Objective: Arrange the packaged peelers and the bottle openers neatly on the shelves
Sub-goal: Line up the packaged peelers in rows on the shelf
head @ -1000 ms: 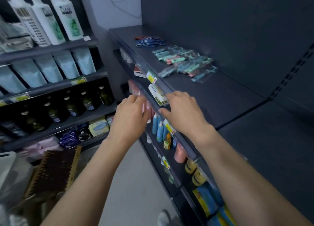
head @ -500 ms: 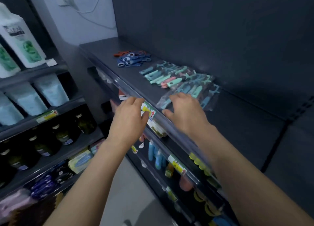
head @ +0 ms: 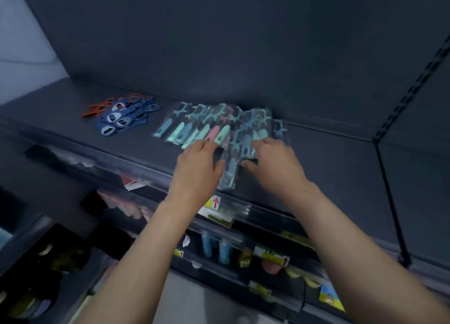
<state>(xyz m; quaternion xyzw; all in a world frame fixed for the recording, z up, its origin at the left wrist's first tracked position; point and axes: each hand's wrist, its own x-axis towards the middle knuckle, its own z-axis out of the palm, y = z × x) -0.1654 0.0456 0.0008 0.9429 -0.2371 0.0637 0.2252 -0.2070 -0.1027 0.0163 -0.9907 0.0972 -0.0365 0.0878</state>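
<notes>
Hands at packaged peelers (head: 219,128): left hand (head: 197,167) on their near-left edge, right hand (head: 275,162) near-right, fingers bent, close together (pinching or not, cannot tell); bottle openers (head: 119,116) left of them, apart.

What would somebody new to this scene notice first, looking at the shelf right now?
The left hand and right hand reach onto a jumbled pile of packaged peelers in teal, mint and pink, at the middle of the dark top shelf. To the left of that pile lies a loose heap of bottle openers, mostly blue with a few orange ones at its far edge.
</notes>
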